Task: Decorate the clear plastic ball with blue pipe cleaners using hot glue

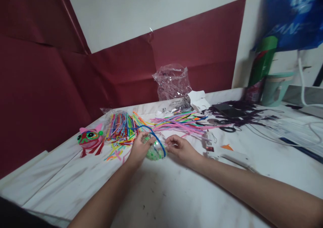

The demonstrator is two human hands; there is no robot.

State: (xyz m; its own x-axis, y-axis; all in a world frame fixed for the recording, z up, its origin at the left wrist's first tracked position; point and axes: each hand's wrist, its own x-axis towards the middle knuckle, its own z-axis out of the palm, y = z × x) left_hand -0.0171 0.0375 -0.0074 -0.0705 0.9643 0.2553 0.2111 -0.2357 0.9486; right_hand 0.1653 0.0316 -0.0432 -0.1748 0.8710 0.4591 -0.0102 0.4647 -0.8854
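My left hand (139, 149) is closed round the left side of a green speckled ball (154, 152) on the white table. A blue pipe cleaner (156, 138) arcs over the ball. My right hand (179, 147) pinches the right end of that blue pipe cleaner beside the ball. Just behind my hands lies a spread of colourful pipe cleaners (176, 121), and a bag of more pipe cleaners (118, 125) sits to the left.
A pink and green pipe-cleaner creature (90, 139) stands at the left. A white glue gun (222, 150), scissors (228, 128), a dark phone (228, 110), a crumpled clear bag (173, 81), a green bottle (261, 65) and a teal cup (274, 88) lie right and behind.
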